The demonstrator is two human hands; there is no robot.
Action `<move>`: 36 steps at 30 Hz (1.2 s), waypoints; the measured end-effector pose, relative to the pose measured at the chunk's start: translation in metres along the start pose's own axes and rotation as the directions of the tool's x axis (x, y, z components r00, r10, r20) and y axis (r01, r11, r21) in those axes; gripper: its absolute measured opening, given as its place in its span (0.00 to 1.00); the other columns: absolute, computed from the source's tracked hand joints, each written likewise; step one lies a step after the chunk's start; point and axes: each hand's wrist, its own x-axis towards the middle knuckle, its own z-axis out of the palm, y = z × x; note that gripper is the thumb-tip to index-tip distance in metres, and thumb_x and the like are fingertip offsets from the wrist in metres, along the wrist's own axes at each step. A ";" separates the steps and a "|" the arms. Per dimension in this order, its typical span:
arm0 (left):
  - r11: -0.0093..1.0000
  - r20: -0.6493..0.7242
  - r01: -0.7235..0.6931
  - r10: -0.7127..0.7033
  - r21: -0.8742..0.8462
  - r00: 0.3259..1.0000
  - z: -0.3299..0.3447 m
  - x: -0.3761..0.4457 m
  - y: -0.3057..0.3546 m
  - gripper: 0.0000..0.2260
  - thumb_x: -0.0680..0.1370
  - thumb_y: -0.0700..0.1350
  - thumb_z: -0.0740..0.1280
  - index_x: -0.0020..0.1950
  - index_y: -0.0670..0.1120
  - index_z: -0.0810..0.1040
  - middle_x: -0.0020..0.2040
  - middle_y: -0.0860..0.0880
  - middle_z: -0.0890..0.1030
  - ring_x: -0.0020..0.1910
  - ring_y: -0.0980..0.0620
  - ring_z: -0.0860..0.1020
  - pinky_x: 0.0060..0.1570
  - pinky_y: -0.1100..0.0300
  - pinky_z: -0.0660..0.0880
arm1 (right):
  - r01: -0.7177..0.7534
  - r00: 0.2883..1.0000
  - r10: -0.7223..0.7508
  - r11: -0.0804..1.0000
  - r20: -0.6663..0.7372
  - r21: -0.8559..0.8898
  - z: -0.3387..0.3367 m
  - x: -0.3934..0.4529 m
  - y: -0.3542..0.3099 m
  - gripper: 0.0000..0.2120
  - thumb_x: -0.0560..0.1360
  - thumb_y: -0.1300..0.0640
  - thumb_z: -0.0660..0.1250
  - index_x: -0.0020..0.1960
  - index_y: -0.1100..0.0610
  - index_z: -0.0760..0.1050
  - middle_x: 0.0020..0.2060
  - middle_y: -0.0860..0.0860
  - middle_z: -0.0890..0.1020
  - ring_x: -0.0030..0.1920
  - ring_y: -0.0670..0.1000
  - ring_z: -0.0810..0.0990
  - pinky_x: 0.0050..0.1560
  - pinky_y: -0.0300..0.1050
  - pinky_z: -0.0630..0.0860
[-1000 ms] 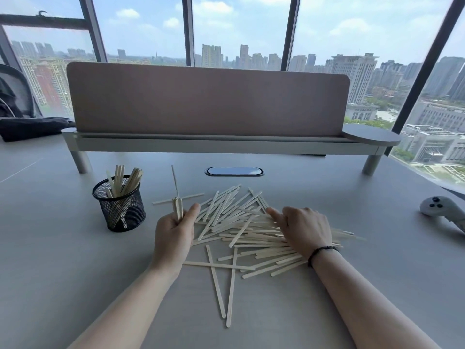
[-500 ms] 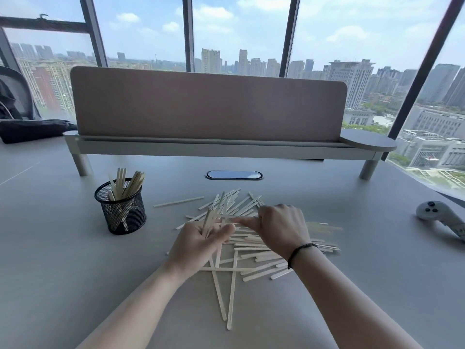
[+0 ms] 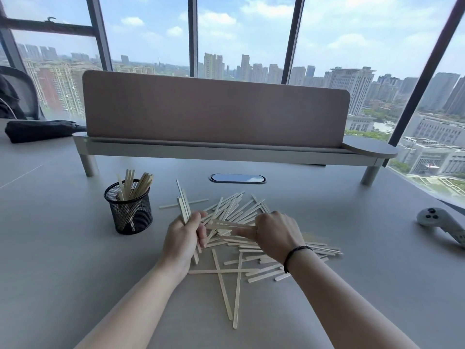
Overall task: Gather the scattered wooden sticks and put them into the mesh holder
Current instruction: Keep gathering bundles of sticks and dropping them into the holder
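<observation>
Sticks: a loose pile (image 3: 241,212) lies on the desk (image 3: 63,248) between the two hands and past them toward the far side; a few single ones (image 3: 221,280) lie crossed nearer the person.
Holder: black mesh cup (image 3: 128,210) upright on the desk, left of the pile, apart from it; a handful of sticks (image 3: 136,183) stand in it, tops leaning past the rim.
Left hand: (image 3: 183,238) fingers curled round a small bundle (image 3: 183,205) that sticks up and away from the fist; the bundle's lower ends poke out below the palm.
Right hand: (image 3: 274,235) fingers curled, forefinger and thumb pinching a stick (image 3: 226,224) that points toward the left hand; a dark cord band (image 3: 294,255) sits on the wrist.
Hidden: the right hand and forearm cover part of the pile; how many sticks either hand holds cannot be told.
Blurred: the pile's right edge is smeared.
Cut off: a white controller (image 3: 437,222) runs out of the right edge; a dark bag (image 3: 40,129) and a chair (image 3: 17,94) are clipped at the left.
Behind: a brown screen (image 3: 214,112) on a raised shelf, with an oval cable port (image 3: 237,178) in the desk before it.
Writing: none readable.
</observation>
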 end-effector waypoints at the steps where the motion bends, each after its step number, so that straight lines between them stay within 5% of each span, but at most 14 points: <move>1: 1.000 -0.001 -0.006 0.005 -0.013 1.000 0.001 0.000 0.000 0.10 0.85 0.40 0.57 0.51 0.38 0.76 0.24 0.49 0.69 0.24 0.50 0.67 0.29 0.57 0.67 | 0.016 1.000 -0.016 0.999 0.008 -0.030 0.000 0.000 -0.001 0.37 0.67 0.21 0.52 0.29 0.57 0.64 0.26 0.49 0.68 0.26 0.53 0.68 0.31 0.46 0.66; 6: 0.998 0.007 -0.054 0.054 -0.009 0.999 0.001 -0.001 0.001 0.06 0.83 0.40 0.61 0.51 0.40 0.76 0.25 0.51 0.65 0.25 0.51 0.64 0.31 0.55 0.67 | 0.102 0.995 -0.099 0.985 0.030 -0.141 0.002 0.000 -0.007 0.38 0.68 0.20 0.50 0.32 0.57 0.70 0.26 0.49 0.70 0.28 0.55 0.69 0.32 0.47 0.65; 14: 0.988 -0.068 -0.151 0.149 -0.032 0.987 -0.002 -0.004 0.017 0.23 0.81 0.57 0.61 0.31 0.46 0.63 0.21 0.51 0.61 0.19 0.53 0.57 0.23 0.66 0.55 | 0.135 0.991 -0.134 0.982 0.014 -0.129 -0.003 0.002 -0.011 0.26 0.76 0.32 0.59 0.35 0.54 0.67 0.35 0.50 0.78 0.38 0.58 0.78 0.35 0.46 0.66; 16: 0.982 -0.070 -0.183 0.180 -0.036 0.981 -0.003 -0.006 0.023 0.26 0.79 0.61 0.60 0.26 0.48 0.61 0.20 0.51 0.61 0.19 0.52 0.57 0.23 0.66 0.55 | 0.101 0.993 -0.106 0.991 -0.051 -0.086 -0.012 0.008 -0.012 0.20 0.78 0.39 0.60 0.36 0.53 0.68 0.36 0.51 0.79 0.41 0.60 0.80 0.35 0.46 0.66; 22: 0.976 -0.071 -0.208 0.204 -0.061 0.976 -0.006 -0.010 0.030 0.30 0.77 0.63 0.64 0.19 0.52 0.59 0.19 0.53 0.58 0.18 0.53 0.55 0.23 0.66 0.53 | 0.042 0.992 -0.007 0.959 -0.128 0.279 -0.039 0.028 -0.028 0.24 0.77 0.43 0.63 0.30 0.56 0.64 0.25 0.49 0.71 0.31 0.55 0.73 0.30 0.44 0.64; 24: 0.974 -0.050 -0.210 0.206 -0.084 0.977 -0.005 -0.010 0.029 0.28 0.76 0.60 0.64 0.20 0.52 0.59 0.19 0.53 0.59 0.18 0.54 0.55 0.22 0.66 0.53 | 0.030 0.992 0.042 0.832 -0.117 0.554 -0.044 0.033 -0.040 0.26 0.77 0.44 0.65 0.28 0.56 0.59 0.21 0.47 0.64 0.25 0.51 0.64 0.29 0.44 0.60; 27: 0.976 -0.035 -0.212 0.211 -0.036 0.977 -0.004 -0.011 0.026 0.30 0.78 0.60 0.66 0.20 0.51 0.60 0.19 0.51 0.60 0.18 0.52 0.56 0.23 0.64 0.54 | 0.006 0.987 0.142 0.427 -0.074 0.904 -0.047 0.039 -0.056 0.28 0.75 0.42 0.68 0.28 0.53 0.57 0.23 0.50 0.60 0.25 0.52 0.58 0.30 0.47 0.57; 29: 0.978 -0.043 -0.207 0.205 -0.040 0.978 -0.004 -0.011 0.024 0.29 0.77 0.59 0.66 0.21 0.49 0.60 0.19 0.50 0.60 0.19 0.52 0.56 0.23 0.64 0.55 | -0.010 0.983 0.182 0.194 -0.026 0.981 -0.049 0.039 -0.064 0.28 0.74 0.42 0.68 0.27 0.55 0.59 0.22 0.53 0.61 0.23 0.51 0.59 0.28 0.46 0.58; 36: 0.975 -0.002 -0.217 0.217 -0.044 0.976 -0.005 -0.004 0.014 0.31 0.76 0.54 0.71 0.29 0.34 0.59 0.20 0.47 0.60 0.19 0.52 0.57 0.25 0.65 0.56 | -0.037 0.986 0.157 -0.074 0.048 0.997 -0.035 0.037 -0.078 0.27 0.77 0.53 0.69 0.25 0.50 0.60 0.20 0.49 0.61 0.21 0.49 0.57 0.25 0.40 0.56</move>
